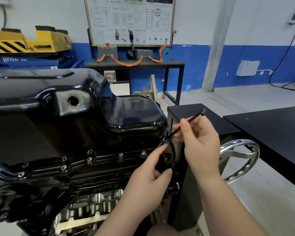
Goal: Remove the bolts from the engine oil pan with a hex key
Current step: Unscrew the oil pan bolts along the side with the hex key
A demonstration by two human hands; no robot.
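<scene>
Engine (92, 201): inverted on its stand, filling left and centre of view.
Oil pan (75, 108): black and glossy, uppermost on engine; drain hole (73, 100) open on near face.
Flange bolts (121, 155): several seated in a row along near flange, left of both hands; task judged far from complete.
Left hand (148, 181): the nearer to the pan; index finger stretched to flange corner just beside tool tip, thumb resting on end plate (168, 157); nothing seen held.
Right hand (199, 142): right of pan corner; thumb and fingertips pinch hex key at mid-shaft.
Hex key (186, 124): long axis slants from bend at upper right down and left to flange corner; short leg free in air.
Corner bolt (164, 140): at key's lower tip, down-left of the pinch; whether tip sits in socket cannot be told.
Judgement: coming move turns on holding shaft in line with bolt axis; a tilted key risks slipping out of socket.
</scene>
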